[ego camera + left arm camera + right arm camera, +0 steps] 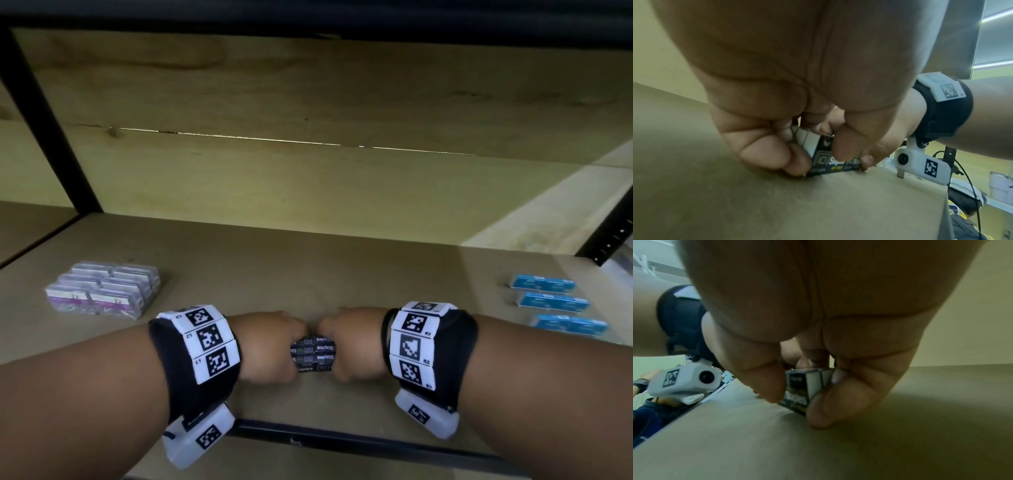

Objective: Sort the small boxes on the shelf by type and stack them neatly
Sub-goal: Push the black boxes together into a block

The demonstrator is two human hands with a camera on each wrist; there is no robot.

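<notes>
left hand [270, 346] and right hand [356, 342] pinch black cardboard staple boxes [313, 353], squaring them | purple-white boxes [102, 291] grouped | blue boxes [555, 303] unstacked

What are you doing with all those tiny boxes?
A person is sorting small boxes on a shelf. Both hands, the left hand and the right hand, grip a bunch of black staple boxes from either side, pressing them together on the shelf near its front edge. A bundle of purple-and-white boxes sits off to the left, and three blue boxes lie in a row on the right, not stacked.
</notes>
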